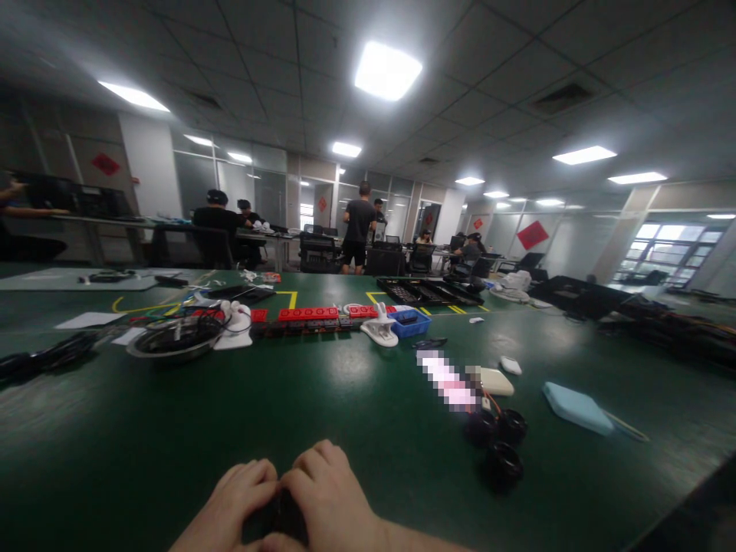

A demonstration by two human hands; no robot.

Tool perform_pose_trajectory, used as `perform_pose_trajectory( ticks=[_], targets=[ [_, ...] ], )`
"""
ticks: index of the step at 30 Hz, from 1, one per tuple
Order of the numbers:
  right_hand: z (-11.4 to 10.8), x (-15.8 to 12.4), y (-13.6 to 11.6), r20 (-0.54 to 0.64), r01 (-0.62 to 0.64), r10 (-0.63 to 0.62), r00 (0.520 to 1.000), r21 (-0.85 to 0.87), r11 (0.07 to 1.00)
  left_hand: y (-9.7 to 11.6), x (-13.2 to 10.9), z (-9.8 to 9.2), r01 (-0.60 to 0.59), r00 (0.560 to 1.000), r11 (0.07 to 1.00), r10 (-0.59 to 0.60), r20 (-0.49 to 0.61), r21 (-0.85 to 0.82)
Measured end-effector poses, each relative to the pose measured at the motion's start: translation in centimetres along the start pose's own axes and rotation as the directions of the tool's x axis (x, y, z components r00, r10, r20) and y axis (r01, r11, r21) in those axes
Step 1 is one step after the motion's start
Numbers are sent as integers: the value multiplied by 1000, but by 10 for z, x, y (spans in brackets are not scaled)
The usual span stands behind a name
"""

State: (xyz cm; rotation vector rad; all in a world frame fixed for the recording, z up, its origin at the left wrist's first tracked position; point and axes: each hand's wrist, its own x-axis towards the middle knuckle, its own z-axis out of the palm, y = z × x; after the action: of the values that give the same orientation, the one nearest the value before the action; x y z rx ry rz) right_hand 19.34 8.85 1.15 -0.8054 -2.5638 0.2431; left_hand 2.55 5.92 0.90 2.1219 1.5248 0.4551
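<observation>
At the bottom of the head view, my left hand [233, 502] and my right hand [330, 494] are side by side, low over the green table. Their fingers curl round a small dark object [279, 520] between them. Only a little of its black surface shows, so its kind cannot be made out. To the right of my hands lie several round black parts [503, 464] with thin orange wires, close to a cream-coloured flat block [493, 381].
A metal bowl [172, 349] with dark cables stands left. Across the green table [373, 406] run red power strips [307, 314], a white stand [380, 330] and a blue bin [411, 323]. A light-blue case [578, 408] lies right. People sit and stand beyond.
</observation>
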Motion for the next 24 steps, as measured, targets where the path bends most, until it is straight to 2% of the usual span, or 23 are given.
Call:
perform_pose_trajectory(
  ticks=[7, 14, 20, 24],
  targets=[
    [0, -4, -1, -115, 87, -87, 990, 0, 996, -1, -1, 1, 22, 1000, 999, -23, 0, -47],
    [12, -2, 6, -81, 249, -255, 964, -70, 966, 1, 0, 6, 88, 986, 994, -97, -135, -71],
    [9, -3, 4, -60, 229, -234, 970, -88, 970, -5, 1, 4, 73, 989, 996, -78, -128, -44],
    [7, -5, 2, -70, 196, -203, 977, -98, 976, -6, 2, 5, 49, 985, 999, -50, -167, -8]
  ],
)
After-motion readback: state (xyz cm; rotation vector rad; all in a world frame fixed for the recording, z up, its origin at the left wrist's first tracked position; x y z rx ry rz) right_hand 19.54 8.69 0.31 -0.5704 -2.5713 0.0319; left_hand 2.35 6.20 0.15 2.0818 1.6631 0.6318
